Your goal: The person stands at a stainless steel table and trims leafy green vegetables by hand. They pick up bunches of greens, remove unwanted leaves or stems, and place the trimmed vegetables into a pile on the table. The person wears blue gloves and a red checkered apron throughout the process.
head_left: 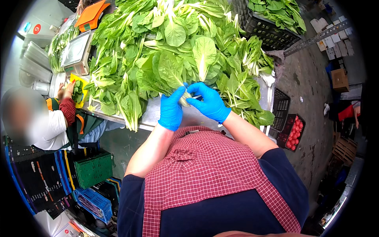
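In front of my apron, a bunch of leafy greens (170,69) is held over the near edge of a metal table (152,114), its broad leaves pointing away from me. My left hand (171,111), in a blue glove, grips the bunch around its pale stems. From the other side, my gloved right hand (208,102) pinches at the stem ends with thumb and forefinger. A large heap of similar leafy greens (118,56) spreads across the table beyond both hands. One upright pale-ribbed leaf (204,54) stands out just past my right hand.
At left, a co-worker (53,127) handles greens beside a weighing scale (77,54); an orange scale (91,14) stands farther back. A black crate of greens (266,28) sits at the far right. A crate of red produce (293,133) lies on the floor, right. Green crates (94,170) stand lower left.
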Demonstrator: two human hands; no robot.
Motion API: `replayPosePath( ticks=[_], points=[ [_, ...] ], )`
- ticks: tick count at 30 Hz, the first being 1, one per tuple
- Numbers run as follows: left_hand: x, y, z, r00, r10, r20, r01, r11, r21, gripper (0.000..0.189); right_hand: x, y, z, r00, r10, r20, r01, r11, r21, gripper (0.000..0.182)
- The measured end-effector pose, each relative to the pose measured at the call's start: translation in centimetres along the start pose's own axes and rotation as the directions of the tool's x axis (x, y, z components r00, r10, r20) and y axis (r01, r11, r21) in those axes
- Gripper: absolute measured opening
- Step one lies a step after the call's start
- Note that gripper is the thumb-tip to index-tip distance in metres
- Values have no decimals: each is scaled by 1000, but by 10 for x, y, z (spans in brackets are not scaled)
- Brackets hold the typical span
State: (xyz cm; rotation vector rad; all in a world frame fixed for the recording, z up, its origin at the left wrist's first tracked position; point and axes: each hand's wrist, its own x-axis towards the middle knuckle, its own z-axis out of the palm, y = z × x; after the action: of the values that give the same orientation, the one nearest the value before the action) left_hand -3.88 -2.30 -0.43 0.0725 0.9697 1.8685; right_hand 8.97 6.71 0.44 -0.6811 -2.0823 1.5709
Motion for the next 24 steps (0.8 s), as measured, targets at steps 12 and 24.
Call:
replayPosePath(
  ticks=[12, 24],
  points=[
    [1, 7, -14, 993, 81, -91, -84, 996, -32, 26, -19, 4, -73, 887, 349, 303, -96, 781, -617, 30],
    [-20, 7, 10, 989, 148, -26, -143, 981, 134, 41, 41, 34, -37, 910, 296, -290, -403, 793, -456, 37]
  ],
)
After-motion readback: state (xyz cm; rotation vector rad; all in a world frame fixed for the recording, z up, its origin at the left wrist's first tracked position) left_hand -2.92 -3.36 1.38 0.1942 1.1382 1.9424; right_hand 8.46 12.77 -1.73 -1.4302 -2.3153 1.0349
